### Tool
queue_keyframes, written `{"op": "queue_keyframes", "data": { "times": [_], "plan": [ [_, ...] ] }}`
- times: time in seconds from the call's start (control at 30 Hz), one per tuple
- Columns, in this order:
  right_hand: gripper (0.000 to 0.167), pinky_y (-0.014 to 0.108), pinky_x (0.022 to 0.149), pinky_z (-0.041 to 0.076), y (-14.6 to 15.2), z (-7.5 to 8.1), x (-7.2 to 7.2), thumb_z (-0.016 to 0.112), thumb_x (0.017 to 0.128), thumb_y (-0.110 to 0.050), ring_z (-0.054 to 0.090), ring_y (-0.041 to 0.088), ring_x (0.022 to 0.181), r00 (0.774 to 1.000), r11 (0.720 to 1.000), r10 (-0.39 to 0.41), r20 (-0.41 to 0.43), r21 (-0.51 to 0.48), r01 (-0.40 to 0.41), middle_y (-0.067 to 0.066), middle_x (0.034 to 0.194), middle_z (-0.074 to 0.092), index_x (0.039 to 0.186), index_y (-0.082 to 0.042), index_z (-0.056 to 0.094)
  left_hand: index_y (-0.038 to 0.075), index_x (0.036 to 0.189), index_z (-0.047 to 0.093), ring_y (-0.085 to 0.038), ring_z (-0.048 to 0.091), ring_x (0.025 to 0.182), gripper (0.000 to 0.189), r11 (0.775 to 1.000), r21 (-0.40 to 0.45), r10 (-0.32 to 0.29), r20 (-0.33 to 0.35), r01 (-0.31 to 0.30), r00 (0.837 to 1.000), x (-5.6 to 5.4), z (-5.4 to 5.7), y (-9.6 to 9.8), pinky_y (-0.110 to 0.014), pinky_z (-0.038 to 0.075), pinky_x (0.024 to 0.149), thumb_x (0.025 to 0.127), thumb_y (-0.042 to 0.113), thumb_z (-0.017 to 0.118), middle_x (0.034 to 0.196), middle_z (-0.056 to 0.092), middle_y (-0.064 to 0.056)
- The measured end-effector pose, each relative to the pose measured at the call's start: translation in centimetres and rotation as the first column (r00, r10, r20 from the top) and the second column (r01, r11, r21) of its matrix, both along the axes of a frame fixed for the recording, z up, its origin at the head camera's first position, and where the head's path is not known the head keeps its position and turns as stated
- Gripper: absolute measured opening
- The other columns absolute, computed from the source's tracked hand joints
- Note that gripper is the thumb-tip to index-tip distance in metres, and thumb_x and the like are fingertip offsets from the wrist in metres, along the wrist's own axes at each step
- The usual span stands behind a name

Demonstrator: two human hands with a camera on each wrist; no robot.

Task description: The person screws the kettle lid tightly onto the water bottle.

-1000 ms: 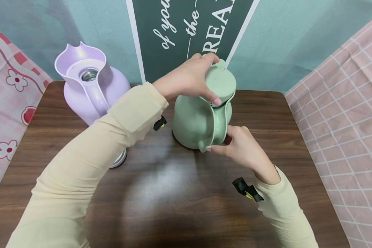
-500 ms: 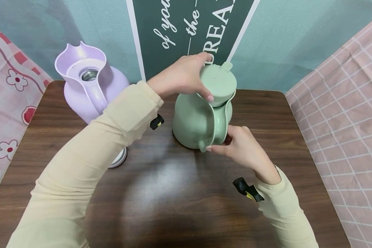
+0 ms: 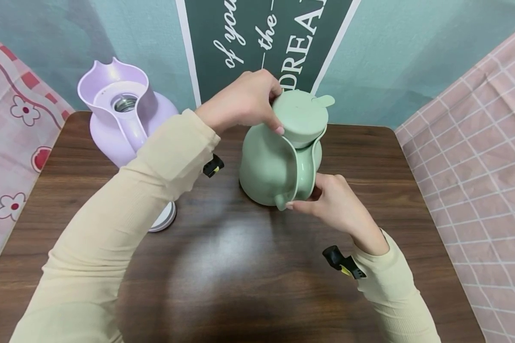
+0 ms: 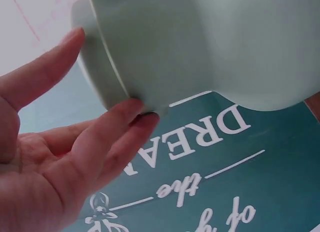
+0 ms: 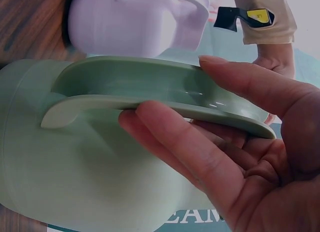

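A pale green thermos jug stands on the wooden table near the back wall. Its round lid sits on the mouth, with a small tab pointing right. My left hand holds the lid's left side between thumb and fingers. In the left wrist view, the thumb and fingertips touch the lid's rim. My right hand grips the jug's handle, fingers under one edge and thumb on the other in the right wrist view.
A lilac jug with an uncovered mouth stands at the back left, partly behind my left sleeve. A round, white-rimmed piece shows beside that sleeve. A dark lettered poster hangs behind; pink gridded cloth borders the right.
The lid has turned clockwise as seen from above, its tab swinging from the back to the right. My left hand has shifted slightly left along its rim. My right hand has stayed on the handle.
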State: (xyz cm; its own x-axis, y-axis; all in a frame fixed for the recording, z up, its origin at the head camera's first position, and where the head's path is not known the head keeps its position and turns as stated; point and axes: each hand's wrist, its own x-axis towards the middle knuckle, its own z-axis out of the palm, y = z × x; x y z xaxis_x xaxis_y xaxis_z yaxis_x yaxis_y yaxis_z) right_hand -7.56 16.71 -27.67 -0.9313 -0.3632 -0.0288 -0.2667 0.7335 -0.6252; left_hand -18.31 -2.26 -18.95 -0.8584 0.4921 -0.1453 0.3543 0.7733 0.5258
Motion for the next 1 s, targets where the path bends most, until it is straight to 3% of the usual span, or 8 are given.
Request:
{"op": "queue_keyframes", "data": {
  "times": [0.13, 0.2, 0.33, 0.47, 0.57, 0.8, 1.0],
  "plan": [
    [0.018, 0.027, 0.051, 0.042, 0.0, 0.0, 0.0, 0.079, 0.068, -0.015, 0.051, 0.011, 0.053, 1.000, 1.000, 0.001, -0.011, 0.008, -0.001, -0.006, 0.059, 0.057, 0.080, -0.010, 0.066, 0.009, 0.063, 0.039, -0.015, 0.037, 0.067, 0.045, 0.999, -0.012, 0.046, 0.006, -0.046, 0.999, 0.5, 0.2, 0.3, -0.023, 0.031, 0.057, 0.067, 0.026, 0.080, 0.063, 0.034, 0.000],
    [0.018, 0.027, 0.051, 0.042, 0.0, 0.0, 0.0, 0.079, 0.068, -0.015, 0.050, 0.012, 0.053, 1.000, 1.000, 0.000, -0.013, 0.011, 0.000, -0.006, 0.059, 0.057, 0.080, -0.010, 0.066, 0.009, 0.064, 0.041, -0.015, 0.038, 0.069, 0.043, 0.997, -0.019, 0.072, 0.002, -0.072, 0.997, 0.8, 0.3, 0.6, -0.024, 0.033, 0.058, 0.067, 0.027, 0.080, 0.064, 0.035, 0.000],
    [0.018, 0.027, 0.051, 0.042, 0.0, 0.0, 0.0, 0.079, 0.069, -0.016, 0.051, 0.012, 0.054, 1.000, 1.000, -0.002, -0.001, 0.010, 0.002, -0.006, 0.060, 0.058, 0.081, -0.010, 0.066, 0.008, 0.078, 0.052, -0.018, 0.044, 0.080, 0.036, 0.994, -0.058, 0.087, -0.021, -0.088, 0.996, 1.2, 0.4, 1.1, -0.025, 0.038, 0.066, 0.068, 0.030, 0.079, 0.078, 0.047, -0.001],
    [0.019, 0.027, 0.052, 0.042, 0.0, 0.0, 0.0, 0.079, 0.069, -0.015, 0.052, 0.015, 0.055, 1.000, 1.000, -0.003, 0.006, 0.007, 0.003, -0.006, 0.061, 0.058, 0.082, -0.009, 0.067, 0.007, 0.095, 0.058, -0.020, 0.048, 0.088, 0.044, 0.991, -0.094, 0.087, -0.054, -0.091, 0.995, 1.4, 0.3, 1.4, -0.028, 0.041, 0.073, 0.068, 0.035, 0.079, 0.091, 0.053, -0.002],
    [0.019, 0.027, 0.052, 0.042, -0.1, 0.0, 0.0, 0.079, 0.069, -0.015, 0.052, 0.016, 0.055, 1.000, 1.000, -0.003, 0.005, 0.005, 0.003, -0.005, 0.061, 0.058, 0.082, -0.010, 0.067, 0.007, 0.097, 0.059, -0.020, 0.048, 0.088, 0.047, 0.990, -0.098, 0.098, -0.067, -0.104, 0.993, 1.6, 0.2, 1.4, -0.029, 0.042, 0.074, 0.067, 0.037, 0.079, 0.094, 0.054, -0.002],
    [0.019, 0.028, 0.052, 0.042, -0.1, 0.1, -0.1, 0.079, 0.068, -0.016, 0.051, 0.014, 0.055, 1.000, 1.000, -0.005, -0.005, 0.016, 0.005, -0.005, 0.061, 0.058, 0.082, -0.010, 0.067, 0.009, 0.076, 0.056, -0.018, 0.046, 0.081, 0.034, 0.993, -0.046, 0.108, -0.060, -0.111, 0.992, 1.3, 0.0, 0.9, -0.025, 0.039, 0.066, 0.067, 0.031, 0.080, 0.079, 0.051, -0.001],
    [0.018, 0.027, 0.052, 0.042, -0.1, 0.1, 0.0, 0.079, 0.069, -0.016, 0.051, 0.015, 0.055, 1.000, 1.000, -0.008, -0.011, 0.018, 0.008, -0.005, 0.061, 0.058, 0.081, -0.010, 0.067, 0.008, 0.060, 0.043, -0.016, 0.040, 0.068, 0.038, 0.998, 0.012, 0.063, -0.076, -0.062, 0.995, 1.0, -0.2, 0.2, -0.022, 0.033, 0.057, 0.069, 0.019, 0.078, 0.062, 0.040, -0.001]
  ]
}}
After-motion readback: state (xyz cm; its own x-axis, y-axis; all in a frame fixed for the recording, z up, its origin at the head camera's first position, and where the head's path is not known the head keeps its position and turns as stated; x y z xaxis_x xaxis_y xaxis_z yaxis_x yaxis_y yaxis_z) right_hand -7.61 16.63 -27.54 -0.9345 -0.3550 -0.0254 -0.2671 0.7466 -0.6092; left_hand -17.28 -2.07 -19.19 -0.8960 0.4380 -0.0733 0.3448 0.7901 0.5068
